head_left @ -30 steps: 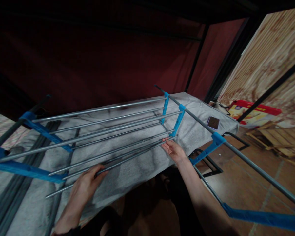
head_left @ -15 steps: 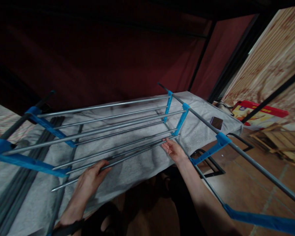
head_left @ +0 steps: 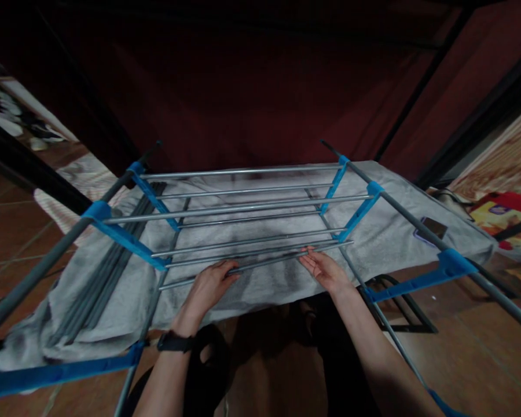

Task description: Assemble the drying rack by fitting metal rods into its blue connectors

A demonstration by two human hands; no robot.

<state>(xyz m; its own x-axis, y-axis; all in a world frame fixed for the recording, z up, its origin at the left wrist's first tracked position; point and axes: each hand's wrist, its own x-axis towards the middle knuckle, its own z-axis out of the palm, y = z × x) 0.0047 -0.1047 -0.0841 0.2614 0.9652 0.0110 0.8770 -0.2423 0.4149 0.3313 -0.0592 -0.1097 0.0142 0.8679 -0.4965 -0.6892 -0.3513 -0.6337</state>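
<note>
Both of my hands hold a thin grey metal rod (head_left: 264, 263) low at the near side of a rack frame. My left hand (head_left: 211, 286) is wrapped over the rod left of its middle, with a dark band on the wrist. Further right, the fingertips of my right hand (head_left: 325, 271) close on the same rod from below. Its right end crosses just in front of a blue plastic bracket (head_left: 358, 217). More metal rods span between this bracket and the left blue bracket (head_left: 128, 240). Long grey side poles (head_left: 399, 211) run through the brackets.
A grey blanket (head_left: 260, 289) covers the surface beneath. Several loose grey tubes (head_left: 108, 272) lie at left. A phone (head_left: 432, 229) rests at right, near a red and yellow box (head_left: 510, 217). A dark metal frame (head_left: 410, 315) stands on the tiled floor.
My view has turned left, so the rack and hands appear further right and more of the left side shows. Both hands stay on the rod.
</note>
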